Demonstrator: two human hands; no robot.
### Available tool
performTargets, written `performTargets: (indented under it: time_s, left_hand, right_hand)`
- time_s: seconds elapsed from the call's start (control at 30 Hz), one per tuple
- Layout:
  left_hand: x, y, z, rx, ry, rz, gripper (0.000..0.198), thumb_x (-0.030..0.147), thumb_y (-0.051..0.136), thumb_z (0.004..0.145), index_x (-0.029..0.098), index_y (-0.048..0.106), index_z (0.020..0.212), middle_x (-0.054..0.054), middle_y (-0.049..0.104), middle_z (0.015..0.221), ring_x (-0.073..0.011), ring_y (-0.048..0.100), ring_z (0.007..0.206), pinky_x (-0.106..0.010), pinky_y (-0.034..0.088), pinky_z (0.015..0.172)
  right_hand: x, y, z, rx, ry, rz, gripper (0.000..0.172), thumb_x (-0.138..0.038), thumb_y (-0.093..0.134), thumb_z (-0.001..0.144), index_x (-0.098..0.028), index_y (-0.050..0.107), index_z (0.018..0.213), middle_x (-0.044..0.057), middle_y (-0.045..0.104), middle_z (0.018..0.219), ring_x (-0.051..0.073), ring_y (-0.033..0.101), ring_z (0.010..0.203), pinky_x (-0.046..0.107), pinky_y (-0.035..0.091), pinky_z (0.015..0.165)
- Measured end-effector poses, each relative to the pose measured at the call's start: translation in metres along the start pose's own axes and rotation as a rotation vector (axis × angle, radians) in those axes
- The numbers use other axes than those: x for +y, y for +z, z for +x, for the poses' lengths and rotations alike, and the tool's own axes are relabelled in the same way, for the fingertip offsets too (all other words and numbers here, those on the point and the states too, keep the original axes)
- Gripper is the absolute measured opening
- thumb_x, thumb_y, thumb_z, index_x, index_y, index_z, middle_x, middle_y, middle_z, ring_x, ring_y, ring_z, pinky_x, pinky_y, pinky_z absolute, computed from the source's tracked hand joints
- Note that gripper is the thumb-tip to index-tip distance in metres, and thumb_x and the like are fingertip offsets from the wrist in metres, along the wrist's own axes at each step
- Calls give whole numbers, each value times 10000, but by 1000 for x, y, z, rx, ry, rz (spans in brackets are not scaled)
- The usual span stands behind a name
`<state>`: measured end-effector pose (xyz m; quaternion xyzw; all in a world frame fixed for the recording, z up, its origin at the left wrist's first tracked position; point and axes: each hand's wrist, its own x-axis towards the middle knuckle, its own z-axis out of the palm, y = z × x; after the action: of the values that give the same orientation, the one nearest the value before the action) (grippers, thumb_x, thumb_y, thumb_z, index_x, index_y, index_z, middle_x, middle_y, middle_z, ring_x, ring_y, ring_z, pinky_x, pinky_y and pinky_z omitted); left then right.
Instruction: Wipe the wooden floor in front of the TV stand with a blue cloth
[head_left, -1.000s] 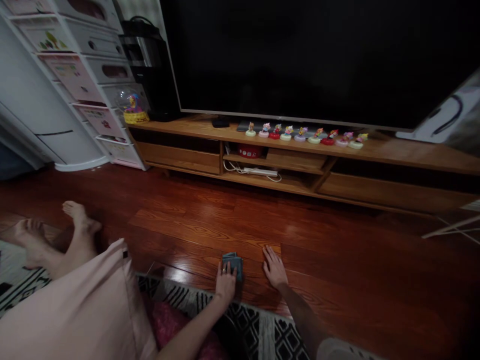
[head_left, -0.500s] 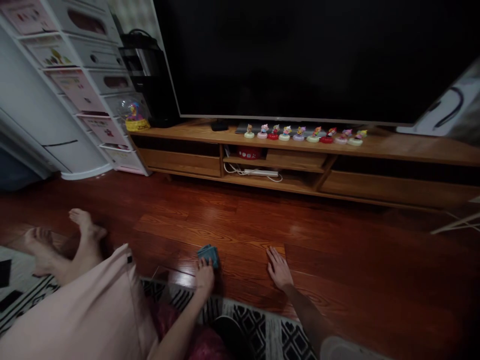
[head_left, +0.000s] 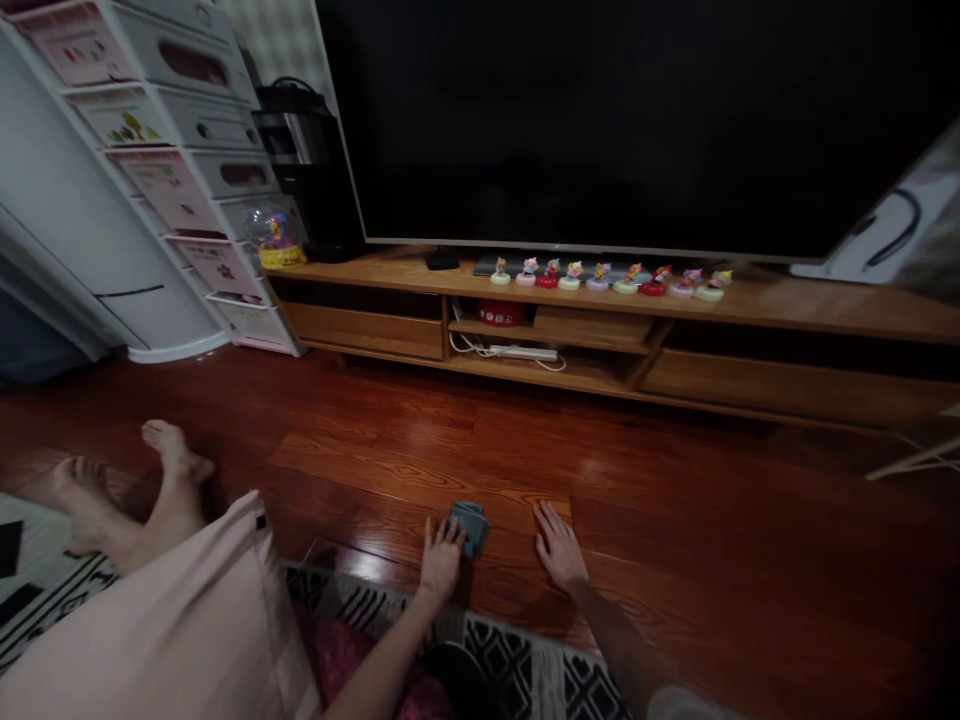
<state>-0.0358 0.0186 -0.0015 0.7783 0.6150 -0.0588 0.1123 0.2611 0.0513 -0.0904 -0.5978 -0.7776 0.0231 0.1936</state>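
- Because the small folded blue-green cloth (head_left: 472, 524) looks like thin fabric, you can judge it light, limp and unbreakable — though its layers may slip over one another.
- It lies on the glossy reddish-brown wooden floor (head_left: 420, 465) between your hands, nearer the left; a flat press or an edge pinch through all layers should suit it.
- Your left hand (head_left: 441, 568) has its grip open, fingers spread, fingertips at the cloth's left edge — not closed round it.
- Your right hand (head_left: 561, 555) rests palm down on the floor, grip open, holding nothing.
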Motion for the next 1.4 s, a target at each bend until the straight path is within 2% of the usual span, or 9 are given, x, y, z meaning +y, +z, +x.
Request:
performTargets:
  time_s: [0.13,0.27,0.47,0.6,0.87,0.97,1.07,1.23,1.4]
  left_hand:
    - [-40,-15,-1,21,-238,58,583,74,372,927,296,519,1445,-78,433,1554,-287,387,1421,-601,183,1181]
    - [-48,-10,-5,28,-332,70,589,60,362,922,256,504,1459,-118,418,1558,-301,381,1423,-581,241,1162]
    - [-12,2,-6,-27,-192,-4,544,169,401,939,237,496,1470,-129,404,1565,-287,345,1446,-521,238,1175]
    - [5,3,-9,-101,-84,-92,668,322,500,906,193,360,1547,-145,227,1634,-303,206,1499,-508,227,1184]
    - [-17,-20,-12,-182,27,-102,764,359,585,827,213,366,1544,-133,132,1654,-314,60,1516,-561,144,1195]
    - [-39,-39,-16,-147,31,-83,717,344,587,831,253,410,1520,-120,170,1649,-312,83,1516,-581,141,1188]
    - [-65,-63,-31,-118,18,-12,682,331,595,850,243,434,1506,-134,201,1640,-307,117,1514,-562,138,1194]
    - [-101,-94,-71,-12,10,128,638,347,580,896,239,432,1507,-138,203,1637,-311,122,1513,-560,146,1195]
    - [-113,-88,-109,38,6,111,655,334,560,904,246,392,1531,-121,127,1650,-318,80,1514,-550,128,1205]
  right_hand:
    - [0,1,0,-7,2,7,593,-246,345,950,-249,341,1543,55,388,1585,197,316,1471,437,324,1171]
    - [3,4,0,-9,2,11,576,-259,334,957,-248,362,1532,60,402,1577,200,327,1466,443,325,1170]
    - [5,9,0,13,3,14,591,-246,340,950,-271,342,1541,56,418,1567,200,334,1463,442,327,1168]
    - [5,9,1,30,-11,9,597,-237,342,945,-262,344,1541,61,433,1558,201,344,1459,434,335,1167]
    - [5,13,3,48,-12,-61,660,-180,335,914,-244,285,1568,75,458,1540,230,379,1443,453,362,1159]
    - [-23,16,10,81,30,-61,752,-118,355,863,-208,202,1593,100,401,1572,265,335,1465,502,344,1167]
    - [-85,20,16,60,-87,12,780,-108,380,853,-224,180,1597,70,312,1617,259,262,1495,511,290,1202]
    - [-196,31,23,-223,-207,147,699,-269,499,883,-220,320,1557,59,234,1643,250,178,1519,462,224,1229]
    - [-213,35,28,-426,-188,154,764,-414,559,868,-171,326,1553,94,174,1652,263,116,1529,449,158,1240]
